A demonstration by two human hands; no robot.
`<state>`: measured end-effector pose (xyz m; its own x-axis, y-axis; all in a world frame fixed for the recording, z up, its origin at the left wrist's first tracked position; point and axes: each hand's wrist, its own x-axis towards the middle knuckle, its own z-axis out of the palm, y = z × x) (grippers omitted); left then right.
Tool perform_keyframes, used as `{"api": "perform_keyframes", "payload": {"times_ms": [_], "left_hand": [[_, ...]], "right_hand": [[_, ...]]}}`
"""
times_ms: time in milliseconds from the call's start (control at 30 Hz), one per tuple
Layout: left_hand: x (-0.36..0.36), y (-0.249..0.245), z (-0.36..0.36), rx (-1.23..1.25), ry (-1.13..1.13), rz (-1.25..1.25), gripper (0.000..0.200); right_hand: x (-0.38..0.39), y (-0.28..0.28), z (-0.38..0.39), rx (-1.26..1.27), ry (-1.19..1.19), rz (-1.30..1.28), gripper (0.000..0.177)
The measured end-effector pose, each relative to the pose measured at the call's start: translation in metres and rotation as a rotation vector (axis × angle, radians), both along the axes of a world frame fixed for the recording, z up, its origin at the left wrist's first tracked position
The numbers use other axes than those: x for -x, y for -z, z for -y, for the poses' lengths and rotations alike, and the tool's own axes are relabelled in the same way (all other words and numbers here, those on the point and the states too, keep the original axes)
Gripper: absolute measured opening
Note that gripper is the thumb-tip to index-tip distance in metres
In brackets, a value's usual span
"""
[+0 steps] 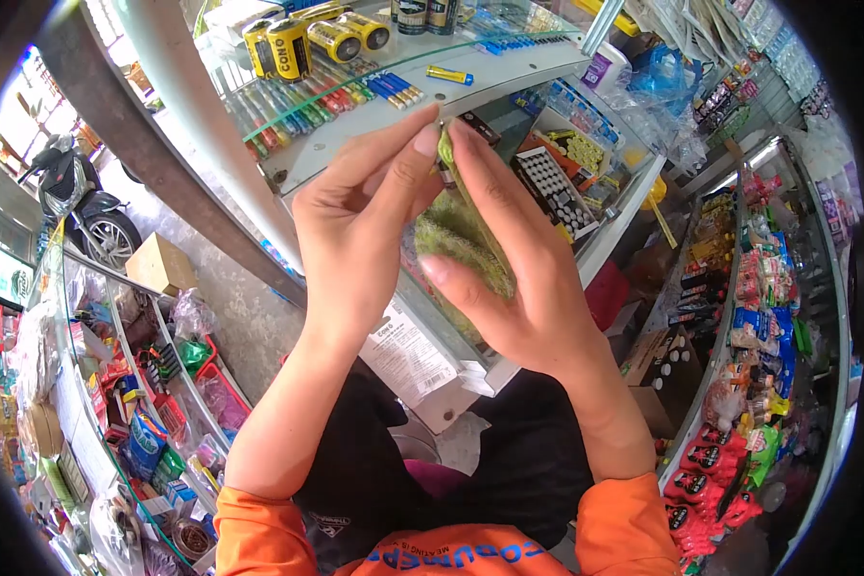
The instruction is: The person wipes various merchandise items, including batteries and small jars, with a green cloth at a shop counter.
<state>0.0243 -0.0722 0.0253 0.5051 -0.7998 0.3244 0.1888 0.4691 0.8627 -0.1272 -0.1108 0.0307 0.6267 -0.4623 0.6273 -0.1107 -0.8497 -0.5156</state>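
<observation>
Both hands are raised near the middle of the head view, fingertips close together. Fingers of my left hand [355, 206] are pinched at the top end of a green cloth [446, 147]. Against the other side of that same end rest the fingertips of my right hand [523, 278], its thumb held apart lower down. The cloth's fuzzy green part [470, 240] hangs between the hands, partly hidden by the right one. Below them a white printed box [408, 355] lies on the display case's edge.
A glass shelf ahead holds yellow batteries [288, 50] and rows of pens [307, 110]. Boxes of small items [557, 192] stand inside the case. Packaged goods fill shelves at right [763, 326] and left. A motorbike [86, 202] and a cardboard box [160, 264] stand back left.
</observation>
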Motion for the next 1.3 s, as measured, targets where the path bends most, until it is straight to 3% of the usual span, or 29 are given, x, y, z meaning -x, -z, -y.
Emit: {"api": "perform_keyframes", "payload": {"times_ms": [400, 533, 600, 667, 733, 933, 1033, 1300], "left_hand": [[0.004, -0.001, 0.001, -0.068, -0.003, -0.037, 0.032], [0.002, 0.008, 0.001, -0.033, 0.126, 0.011, 0.033], [0.005, 0.002, -0.001, -0.044, 0.197, -0.137, 0.035], [0.008, 0.0, -0.003, -0.054, 0.229, -0.132, 0.039], [0.013, -0.007, -0.005, -0.068, 0.225, -0.317, 0.041], [0.003, -0.003, 0.0, -0.039, 0.21, -0.358, 0.046], [0.005, 0.0, 0.0, -0.065, 0.255, -0.266, 0.045], [-0.008, 0.002, 0.0, -0.175, 0.26, -0.445, 0.037]], "right_hand": [[0.006, -0.005, -0.001, -0.04, -0.063, 0.058, 0.068], [-0.002, -0.002, -0.007, 0.01, -0.039, 0.017, 0.074], [-0.003, 0.001, -0.004, 0.024, -0.027, -0.024, 0.08], [-0.003, 0.003, -0.003, 0.051, 0.013, -0.061, 0.084], [-0.003, 0.001, -0.003, 0.076, 0.02, -0.084, 0.085], [-0.002, 0.003, -0.007, 0.097, 0.01, -0.197, 0.082], [-0.002, 0.006, -0.002, 0.088, 0.014, -0.102, 0.083], [0.0, 0.005, -0.003, 0.093, -0.053, -0.113, 0.088]]}}
